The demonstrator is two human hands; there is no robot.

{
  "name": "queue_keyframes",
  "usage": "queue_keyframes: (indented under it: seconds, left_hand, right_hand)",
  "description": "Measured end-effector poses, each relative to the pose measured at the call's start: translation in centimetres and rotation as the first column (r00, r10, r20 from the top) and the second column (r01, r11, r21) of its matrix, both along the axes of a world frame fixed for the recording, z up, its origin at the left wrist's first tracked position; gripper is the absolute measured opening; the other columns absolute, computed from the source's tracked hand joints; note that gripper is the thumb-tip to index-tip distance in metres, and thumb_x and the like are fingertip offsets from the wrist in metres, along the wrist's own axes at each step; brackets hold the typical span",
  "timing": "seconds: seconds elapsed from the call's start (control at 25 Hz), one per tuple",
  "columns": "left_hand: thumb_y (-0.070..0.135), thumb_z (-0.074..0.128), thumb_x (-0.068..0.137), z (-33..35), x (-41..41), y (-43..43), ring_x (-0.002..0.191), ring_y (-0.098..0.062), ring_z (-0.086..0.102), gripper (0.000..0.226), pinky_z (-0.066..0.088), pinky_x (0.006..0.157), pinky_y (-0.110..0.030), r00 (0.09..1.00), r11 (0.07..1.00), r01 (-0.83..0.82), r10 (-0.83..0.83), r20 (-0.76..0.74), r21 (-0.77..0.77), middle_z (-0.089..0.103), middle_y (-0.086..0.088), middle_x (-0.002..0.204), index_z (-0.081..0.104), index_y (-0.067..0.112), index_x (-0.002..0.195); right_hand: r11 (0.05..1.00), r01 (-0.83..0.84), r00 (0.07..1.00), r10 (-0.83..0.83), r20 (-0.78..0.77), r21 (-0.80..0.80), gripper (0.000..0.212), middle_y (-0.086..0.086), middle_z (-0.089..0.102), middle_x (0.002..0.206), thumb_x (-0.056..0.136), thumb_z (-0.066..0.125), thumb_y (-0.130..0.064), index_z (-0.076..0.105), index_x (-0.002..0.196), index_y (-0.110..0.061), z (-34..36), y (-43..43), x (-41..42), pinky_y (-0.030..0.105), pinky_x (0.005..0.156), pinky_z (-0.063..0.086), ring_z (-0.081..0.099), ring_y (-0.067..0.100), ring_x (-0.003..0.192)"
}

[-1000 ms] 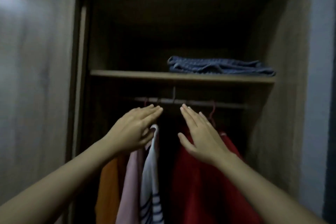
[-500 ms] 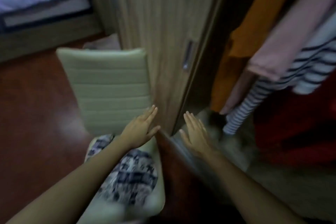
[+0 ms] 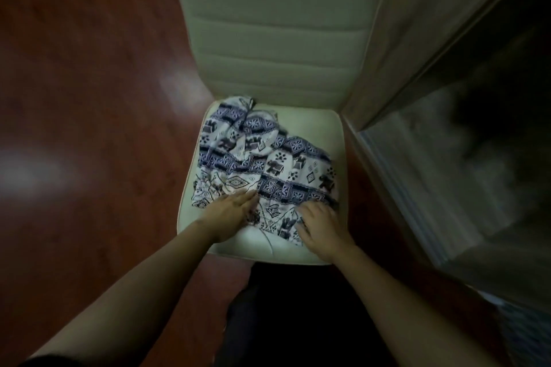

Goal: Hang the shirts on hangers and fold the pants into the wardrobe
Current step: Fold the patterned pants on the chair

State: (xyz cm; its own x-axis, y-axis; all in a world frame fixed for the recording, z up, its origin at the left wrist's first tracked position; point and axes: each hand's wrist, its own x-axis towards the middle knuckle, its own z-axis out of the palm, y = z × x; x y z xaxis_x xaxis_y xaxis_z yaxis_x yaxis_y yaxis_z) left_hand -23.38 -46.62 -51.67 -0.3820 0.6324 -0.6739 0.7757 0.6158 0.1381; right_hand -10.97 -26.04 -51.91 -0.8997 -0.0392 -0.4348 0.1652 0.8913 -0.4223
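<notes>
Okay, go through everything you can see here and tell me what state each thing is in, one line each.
patterned garment: unfolded, crumpled, lying on the chair seat.
chair: upright beside the wardrobe, its seat bearing the garment.
left hand: fingers straight, resting on the garment's near edge.
right hand: on the garment's near edge; grip unclear.
wardrobe: open, its inside dark and blurred.

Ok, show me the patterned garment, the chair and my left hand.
patterned garment [image 3: 277, 164]: head view, middle of the crumpled cloth.
chair [image 3: 277, 39]: head view, bare ribbed backrest.
left hand [image 3: 231, 211]: head view, back of the hand, which rests on the garment's near edge.
</notes>
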Motion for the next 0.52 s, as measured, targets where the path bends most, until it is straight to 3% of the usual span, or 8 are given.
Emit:
queue_keyframes:
  seconds: [0.08,0.2,0.28,0.36,0.52]
  left_hand:
    - [0.03,0.038,0.098,-2.8,0.5,-1.4,0.147,-0.019,0.005,0.062,0.021,0.112,-0.05,0.998,0.999,-0.04,0.04,-0.04,-0.001,-0.002,0.002,0.16,0.007,0.021,0.151]
    - [0.039,0.069,0.076,-4.7,0.2,-2.3,0.13,-0.024,0.045,0.074,0.04,0.088,-0.063,0.978,0.995,0.037,-0.017,-0.21,0.095,0.037,0.002,0.151,0.038,0.026,0.141]
    - [0.033,0.079,0.066,-5.0,-0.5,-2.5,0.112,-0.027,0.057,0.073,0.049,0.073,-0.058,0.969,0.992,0.069,-0.042,-0.245,0.102,0.052,0.001,0.138,0.049,0.027,0.132]
    - [0.017,0.078,0.069,-4.6,-1.4,-2.3,0.106,-0.03,0.059,0.065,0.051,0.07,-0.052,0.967,0.979,0.086,-0.038,-0.25,0.182,0.056,-0.005,0.132,0.054,0.023,0.129]
    - [0.009,0.065,0.082,1.9,-3.5,-0.2,0.106,-0.035,0.057,0.037,0.05,0.084,-0.04,0.973,0.889,-0.08,0.169,-0.16,0.452,0.055,-0.019,0.125,0.062,0.006,0.118]
  right_hand:
    - [0.992,-0.128,0.991,0.128,0.043,0.004,0.057,0.009,0.041,0.138,0.087,0.047,-0.043,0.04,0.136,-0.014,-2.7,-1.8,0.0,0.039,0.106,0.028,0.036,0.029,0.129]
    - [0.988,-0.14,0.985,0.132,0.114,0.066,0.075,0.007,0.03,0.142,0.077,0.067,-0.037,0.029,0.14,-0.022,-4.8,-3.0,-0.1,0.042,0.107,0.028,0.028,0.03,0.129]
    - [0.987,-0.142,0.989,0.137,0.062,0.081,0.065,0.005,0.033,0.141,0.084,0.061,-0.025,0.03,0.141,-0.024,-4.8,-2.4,-0.4,0.04,0.102,0.036,0.034,0.029,0.124]
    - [0.993,-0.118,0.993,0.118,0.001,0.021,0.052,0.004,0.045,0.134,0.087,0.046,-0.016,0.038,0.138,-0.025,-3.9,-0.6,-0.8,0.037,0.093,0.044,0.045,0.027,0.117]
    - [0.966,0.125,0.982,-0.154,-0.113,-0.228,0.045,0.003,0.065,0.107,0.073,0.04,-0.027,0.064,0.111,-0.02,2.7,4.6,-3.1,0.031,0.081,0.05,0.062,0.023,0.095]
